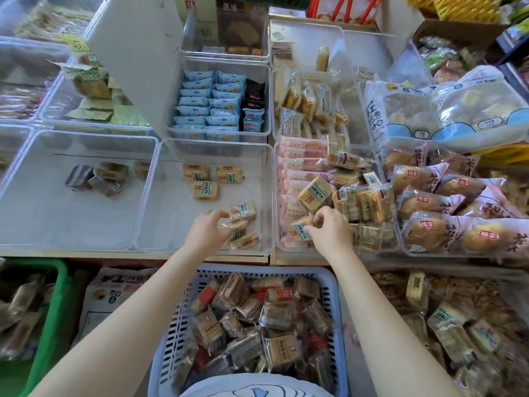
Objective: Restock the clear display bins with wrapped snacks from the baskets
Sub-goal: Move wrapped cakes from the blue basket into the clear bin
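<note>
My left hand [206, 231] reaches into the middle clear bin [266, 196] and grips tan wrapped snacks [240, 224] at its front right corner. Three more of the same snack [205, 191] lie further back in that bin. My right hand [332, 228] is over the neighbouring clear bin [277, 245] on the right and pinches a tan wrapped snack [300, 231] lying on the pink packs [300, 164]. Below my arms stands a pale blue lattice basket [333, 285] heaped with brown and tan wrapped snacks [257, 319].
A nearly bare clear bin [148, 167] at the left holds a few dark packs [94, 177]. Blue packets [209, 104] fill a bin behind. Large bread bags [446, 202] crowd the right. A green basket [54, 305] stands at lower left, and loose snacks [452, 325] pile at lower right.
</note>
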A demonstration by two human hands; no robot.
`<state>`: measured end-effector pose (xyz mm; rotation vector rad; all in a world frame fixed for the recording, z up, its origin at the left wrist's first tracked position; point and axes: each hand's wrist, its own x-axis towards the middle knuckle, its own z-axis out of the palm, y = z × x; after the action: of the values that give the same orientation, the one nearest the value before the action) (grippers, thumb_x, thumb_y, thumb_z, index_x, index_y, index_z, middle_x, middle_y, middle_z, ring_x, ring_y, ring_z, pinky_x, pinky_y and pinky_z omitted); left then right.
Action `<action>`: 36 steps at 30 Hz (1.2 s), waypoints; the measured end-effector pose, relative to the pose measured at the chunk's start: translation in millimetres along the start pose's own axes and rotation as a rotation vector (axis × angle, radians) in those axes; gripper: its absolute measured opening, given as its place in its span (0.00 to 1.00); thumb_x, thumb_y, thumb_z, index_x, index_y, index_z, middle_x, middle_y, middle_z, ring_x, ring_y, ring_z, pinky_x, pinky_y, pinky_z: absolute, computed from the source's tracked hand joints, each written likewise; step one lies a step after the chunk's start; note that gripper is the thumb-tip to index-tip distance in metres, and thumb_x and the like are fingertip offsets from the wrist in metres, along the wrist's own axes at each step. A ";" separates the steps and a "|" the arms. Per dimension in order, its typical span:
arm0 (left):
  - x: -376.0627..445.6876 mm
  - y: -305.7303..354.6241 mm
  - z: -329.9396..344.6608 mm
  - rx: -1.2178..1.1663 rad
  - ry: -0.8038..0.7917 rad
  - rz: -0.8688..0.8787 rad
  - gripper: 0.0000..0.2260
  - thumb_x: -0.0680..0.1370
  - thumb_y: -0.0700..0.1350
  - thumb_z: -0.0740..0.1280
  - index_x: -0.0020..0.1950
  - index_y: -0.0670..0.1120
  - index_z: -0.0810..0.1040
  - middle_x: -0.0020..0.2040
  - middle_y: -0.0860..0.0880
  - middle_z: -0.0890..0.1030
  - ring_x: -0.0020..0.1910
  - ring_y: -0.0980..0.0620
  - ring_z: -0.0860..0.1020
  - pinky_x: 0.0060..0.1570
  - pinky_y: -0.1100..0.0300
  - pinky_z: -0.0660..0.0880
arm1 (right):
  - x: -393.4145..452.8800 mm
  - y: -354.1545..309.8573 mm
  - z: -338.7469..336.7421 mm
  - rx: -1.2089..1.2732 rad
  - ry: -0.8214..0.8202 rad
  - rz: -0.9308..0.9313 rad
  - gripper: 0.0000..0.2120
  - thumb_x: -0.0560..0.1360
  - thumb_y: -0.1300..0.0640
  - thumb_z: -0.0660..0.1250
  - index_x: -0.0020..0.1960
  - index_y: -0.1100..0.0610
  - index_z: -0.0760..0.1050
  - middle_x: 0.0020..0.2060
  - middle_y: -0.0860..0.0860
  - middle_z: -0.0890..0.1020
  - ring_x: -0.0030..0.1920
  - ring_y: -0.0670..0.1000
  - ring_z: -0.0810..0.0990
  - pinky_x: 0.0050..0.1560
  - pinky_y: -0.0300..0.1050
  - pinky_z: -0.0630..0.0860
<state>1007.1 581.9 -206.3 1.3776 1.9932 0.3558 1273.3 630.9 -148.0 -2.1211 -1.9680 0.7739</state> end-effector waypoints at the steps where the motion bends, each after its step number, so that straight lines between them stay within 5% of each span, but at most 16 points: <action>1: -4.4 4.6 -1.5 -0.003 0.020 0.037 0.18 0.78 0.47 0.68 0.68 0.48 0.75 0.64 0.46 0.76 0.62 0.47 0.74 0.61 0.52 0.72 | -3.0 -0.8 -2.3 0.054 -0.032 -0.017 0.11 0.74 0.55 0.74 0.44 0.57 0.72 0.46 0.51 0.78 0.49 0.54 0.75 0.39 0.41 0.67; 5: -24.5 36.8 -5.7 -0.025 -0.003 0.257 0.21 0.77 0.53 0.70 0.69 0.50 0.74 0.63 0.52 0.76 0.62 0.52 0.74 0.61 0.53 0.74 | -15.7 -6.0 -15.2 0.166 -0.006 -0.134 0.13 0.75 0.57 0.74 0.42 0.56 0.69 0.40 0.49 0.77 0.39 0.49 0.75 0.34 0.37 0.66; 8: -34.3 65.1 -11.0 -0.079 -0.036 0.374 0.33 0.75 0.56 0.72 0.77 0.57 0.62 0.68 0.57 0.69 0.63 0.58 0.71 0.61 0.58 0.71 | -24.8 -17.1 -28.8 0.275 -0.005 -0.247 0.14 0.74 0.59 0.74 0.54 0.51 0.72 0.46 0.45 0.79 0.44 0.40 0.76 0.40 0.27 0.68; 10: -34.5 78.6 -14.0 -0.108 -0.018 0.438 0.34 0.73 0.56 0.73 0.76 0.58 0.63 0.68 0.57 0.70 0.61 0.58 0.70 0.59 0.58 0.71 | -26.0 -24.0 -29.1 0.286 -0.028 -0.357 0.17 0.74 0.61 0.73 0.60 0.50 0.74 0.50 0.46 0.80 0.48 0.43 0.79 0.47 0.33 0.74; 13: -28.0 83.4 -13.4 -0.071 0.118 0.521 0.22 0.74 0.52 0.74 0.67 0.53 0.77 0.58 0.55 0.80 0.53 0.56 0.76 0.54 0.54 0.76 | -20.0 -27.8 -19.9 0.252 -0.045 -0.443 0.17 0.75 0.62 0.73 0.62 0.51 0.76 0.52 0.50 0.82 0.52 0.49 0.81 0.54 0.47 0.79; 19: -5.8 33.3 -5.9 0.054 0.240 0.285 0.15 0.75 0.46 0.73 0.60 0.45 0.80 0.54 0.47 0.82 0.51 0.46 0.79 0.50 0.53 0.77 | 15.9 -14.9 -17.8 -0.096 0.134 -0.302 0.24 0.76 0.61 0.70 0.70 0.54 0.69 0.68 0.55 0.70 0.59 0.56 0.77 0.56 0.52 0.80; 23: 6.7 7.6 2.4 0.131 0.187 0.132 0.11 0.76 0.45 0.70 0.57 0.44 0.79 0.50 0.47 0.79 0.49 0.46 0.77 0.48 0.51 0.78 | 34.3 -18.5 -9.8 -0.300 0.006 -0.163 0.39 0.75 0.52 0.73 0.78 0.50 0.54 0.77 0.62 0.55 0.63 0.63 0.77 0.56 0.55 0.80; 27: 11.6 0.8 7.9 0.133 0.164 0.103 0.12 0.77 0.47 0.69 0.56 0.43 0.76 0.51 0.45 0.79 0.50 0.45 0.77 0.49 0.52 0.76 | 39.3 -22.3 0.1 -0.339 -0.001 -0.160 0.36 0.76 0.53 0.72 0.77 0.51 0.56 0.73 0.61 0.59 0.64 0.61 0.75 0.54 0.54 0.78; 31: 7.0 3.8 2.7 0.213 0.071 0.112 0.26 0.77 0.58 0.67 0.70 0.46 0.71 0.64 0.46 0.75 0.64 0.45 0.71 0.62 0.49 0.73 | 29.0 -20.7 -4.2 -0.204 0.042 -0.233 0.41 0.74 0.51 0.73 0.78 0.46 0.53 0.66 0.55 0.68 0.56 0.57 0.78 0.40 0.47 0.74; 34: -6.5 12.9 -2.5 0.278 0.202 0.214 0.26 0.78 0.60 0.65 0.72 0.48 0.70 0.70 0.47 0.72 0.71 0.45 0.66 0.66 0.47 0.66 | 10.9 -25.0 -12.2 -0.086 0.030 -0.334 0.46 0.72 0.50 0.75 0.79 0.44 0.49 0.67 0.55 0.71 0.57 0.57 0.78 0.44 0.47 0.76; 36: -18.5 28.7 -6.5 0.089 0.220 0.254 0.23 0.79 0.59 0.64 0.70 0.47 0.73 0.66 0.48 0.75 0.67 0.48 0.70 0.65 0.50 0.69 | -3.0 -29.2 -13.0 -0.066 0.003 -0.430 0.49 0.71 0.52 0.77 0.80 0.44 0.47 0.71 0.54 0.69 0.61 0.57 0.77 0.50 0.49 0.77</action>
<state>1027.2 577.8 -178.4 1.7187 2.0306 0.5604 1253.3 634.9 -123.2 -1.6294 -2.3555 0.6305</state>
